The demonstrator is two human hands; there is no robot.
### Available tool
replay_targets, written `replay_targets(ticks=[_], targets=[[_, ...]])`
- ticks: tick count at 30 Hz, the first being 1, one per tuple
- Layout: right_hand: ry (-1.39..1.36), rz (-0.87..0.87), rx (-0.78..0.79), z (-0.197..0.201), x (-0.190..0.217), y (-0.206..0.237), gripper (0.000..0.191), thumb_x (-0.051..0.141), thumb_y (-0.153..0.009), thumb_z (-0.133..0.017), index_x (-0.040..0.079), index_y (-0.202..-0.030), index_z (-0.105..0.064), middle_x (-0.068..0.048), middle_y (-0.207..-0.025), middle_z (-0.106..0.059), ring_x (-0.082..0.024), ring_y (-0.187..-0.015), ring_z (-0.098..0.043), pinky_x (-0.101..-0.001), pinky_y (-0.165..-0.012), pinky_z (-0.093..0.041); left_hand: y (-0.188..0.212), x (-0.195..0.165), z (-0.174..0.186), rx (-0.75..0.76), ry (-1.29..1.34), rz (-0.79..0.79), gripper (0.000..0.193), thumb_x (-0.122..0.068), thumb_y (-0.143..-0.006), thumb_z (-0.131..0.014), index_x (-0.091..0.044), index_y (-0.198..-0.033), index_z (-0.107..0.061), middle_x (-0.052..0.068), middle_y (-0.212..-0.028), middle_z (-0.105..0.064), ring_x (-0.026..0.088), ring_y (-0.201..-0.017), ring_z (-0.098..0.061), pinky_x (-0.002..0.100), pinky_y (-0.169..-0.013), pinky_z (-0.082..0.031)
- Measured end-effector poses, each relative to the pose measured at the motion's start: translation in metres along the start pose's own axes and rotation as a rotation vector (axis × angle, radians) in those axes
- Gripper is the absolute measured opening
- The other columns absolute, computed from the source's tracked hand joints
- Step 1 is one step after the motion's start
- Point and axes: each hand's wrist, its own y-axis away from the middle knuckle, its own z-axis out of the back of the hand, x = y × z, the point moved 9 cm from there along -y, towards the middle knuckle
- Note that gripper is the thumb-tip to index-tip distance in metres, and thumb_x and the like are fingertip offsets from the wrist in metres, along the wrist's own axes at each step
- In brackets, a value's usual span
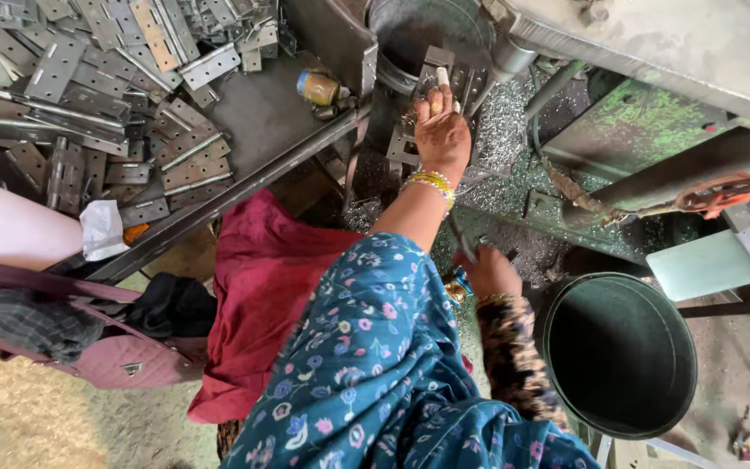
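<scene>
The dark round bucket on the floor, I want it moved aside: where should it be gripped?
Grip the bucket by its top rim, coming from above on the near left side. It stands upright, mouth open, and no handle shows; a pale panel crowds the far edge.

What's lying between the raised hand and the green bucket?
In the head view, between the left hand and the bucket lies a machine bed strewn with metal shavings, then a darker bare patch near the bucket's rim.

Teal floral sleeve, yellow beaded bangles on the left hand [441, 135], leopard-print right cuff.
</scene>
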Motion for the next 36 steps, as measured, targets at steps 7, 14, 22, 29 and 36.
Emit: replay_targets(ticks=[7, 14, 22, 29, 36], targets=[[-0.226, 0.049, -0.095, -0.041, -0.008, 0.009, 0.053, 0.053, -0.092, -0.064, 0.003, -0.103, -0.07, -0.027, -0.094, -0.072, -0.047, -0.094, -0.068, -0.0549, -0.077, -0.052, -0.004, 0.011, 0.016, -0.033, 0.105, 0.032, 0.029, -0.017, -0.091, -0.058, -0.003, -0.109, -0.077, 0.011, -0.151, -0.054, 0.025, -0.129, -0.049, 0.044, -0.107, -0.035], [-0.036, 0.067, -0.099, -0.038, -0.024, -0.006, 0.055, 0.058, -0.094, -0.066, 0.003, -0.103, -0.07, -0.03, -0.097, -0.071, -0.051, -0.094, -0.067, -0.059, -0.076, -0.052, 0.077, 0.115, 0.095, -0.099, 0.304, 0.048, 0.031, -0.02, -0.08, -0.065, -0.006, -0.106, -0.072, 0.012, -0.119, -0.067, 0.033, -0.115, -0.056, 0.052, -0.097, -0.041], [-0.028, 0.09, -0.105, -0.042, -0.014, -0.004, 0.058, 0.059, -0.092, -0.066, 0.003, -0.104, -0.069, -0.03, -0.099, -0.071, -0.051, -0.096, -0.068, -0.0594, -0.08, -0.053, 0.097, 0.367, 0.16, -0.163, -0.617, 0.616, 0.054, -0.036, -0.066, -0.069, -0.006, -0.111, -0.073, 0.017, -0.123, -0.065, 0.037, -0.119, -0.06, 0.068, -0.105, -0.032], [-0.017, 0.025, -0.062, -0.026, -0.005, 0.006, 0.06, 0.061, -0.093, -0.065, 0.002, -0.104, -0.068, -0.03, -0.101, -0.071, -0.051, -0.099, -0.068, -0.0589, -0.081, -0.052, 0.09, 0.396, 0.121, 0.101, -0.166, 0.473, 0.042, -0.03, -0.086, -0.08, -0.002, -0.117, -0.073, 0.016, -0.127, -0.062, 0.037, -0.122, -0.059, 0.048, -0.101, -0.051], [-0.054, 0.004, -0.046, -0.01, 0.011, 0.023, 0.052, 0.059, -0.092, -0.064, 0.01, -0.109, -0.072, -0.026, -0.101, -0.072, -0.048, -0.1, -0.068, -0.0584, -0.082, -0.052, 0.094, 0.321, 0.179, -0.304, -0.008, 0.259, 0.048, -0.021, -0.071, -0.088, -0.013, -0.116, -0.075, 0.018, -0.117, -0.061, 0.043, -0.108, -0.062, 0.049, -0.091, -0.053]])
